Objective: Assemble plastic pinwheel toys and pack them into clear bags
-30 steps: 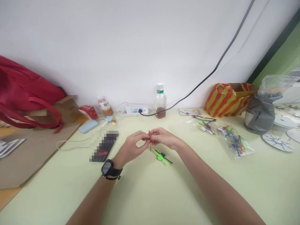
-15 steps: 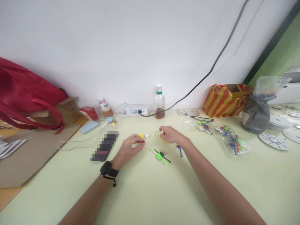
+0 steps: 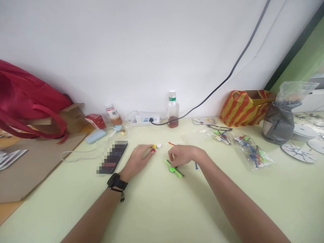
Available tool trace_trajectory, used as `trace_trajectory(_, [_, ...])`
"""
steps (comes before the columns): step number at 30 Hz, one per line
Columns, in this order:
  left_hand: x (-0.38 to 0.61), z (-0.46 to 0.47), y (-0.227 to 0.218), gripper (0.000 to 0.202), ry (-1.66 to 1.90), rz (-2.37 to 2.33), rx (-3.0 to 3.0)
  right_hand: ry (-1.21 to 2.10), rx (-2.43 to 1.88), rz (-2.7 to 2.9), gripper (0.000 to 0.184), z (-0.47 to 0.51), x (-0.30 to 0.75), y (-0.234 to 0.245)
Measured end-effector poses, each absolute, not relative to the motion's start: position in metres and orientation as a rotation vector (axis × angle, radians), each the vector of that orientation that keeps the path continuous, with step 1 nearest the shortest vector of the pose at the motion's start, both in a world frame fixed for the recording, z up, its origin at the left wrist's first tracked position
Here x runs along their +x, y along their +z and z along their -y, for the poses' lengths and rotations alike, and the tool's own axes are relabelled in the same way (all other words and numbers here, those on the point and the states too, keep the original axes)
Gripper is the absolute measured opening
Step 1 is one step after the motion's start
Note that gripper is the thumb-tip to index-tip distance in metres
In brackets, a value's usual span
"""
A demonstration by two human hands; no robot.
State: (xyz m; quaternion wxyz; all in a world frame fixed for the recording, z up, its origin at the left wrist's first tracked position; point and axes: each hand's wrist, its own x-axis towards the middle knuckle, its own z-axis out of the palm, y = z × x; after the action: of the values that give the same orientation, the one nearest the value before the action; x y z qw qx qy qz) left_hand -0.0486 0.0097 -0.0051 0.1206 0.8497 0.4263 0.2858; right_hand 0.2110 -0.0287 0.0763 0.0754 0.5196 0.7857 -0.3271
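Head view: the right hand (image 3: 182,155) bends down over the desk (image 3: 157,209), its fingers curled and their tips at the green piece (image 3: 172,170); whether they pinch it or merely rest against it cannot be told, since the hand covers the piece's farther part. The relation that seems to count most is this one: the green piece lies under the right fingertips and toward the near edge from the knuckles, its long axis slanting from the far-left corner toward the near-right one, with a black rod (image 3: 182,176) running closely along it. The right hand is much the nearer; the left hand (image 3: 138,158) lies well apart from the piece, toward the desk's left edge. Its thumb and forefinger are bowed with a gap between them, the tips at the red disc (image 3: 153,151); whether they grip it is too small to tell. Just beyond the red disc, toward the far edge, lies the yellow disc (image 3: 154,146), close by the forefinger, and the white disc (image 3: 159,145) is just to its right. Past the right hand, on its far-edge side, are the red stick (image 3: 171,143) and the white stick (image 3: 167,144), while part of a blue piece (image 3: 196,166) shows beside the right wrist, on the right-edge side of the green piece.
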Motion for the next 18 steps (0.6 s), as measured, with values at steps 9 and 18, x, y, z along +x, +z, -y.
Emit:
trace_trajectory(9, [-0.049, -0.009, -0.005, 0.034, 0.853, -1.19, 2.533, -1.061, 1.608, -2.304, 0.029, 0.03, 0.217, 0.077])
trace_trajectory(18, [-0.038, 0.006, 0.01, 0.026, 1.152, -1.169, 2.473, -1.498, 1.728, -2.523, 0.018, 0.016, 0.237, 0.065])
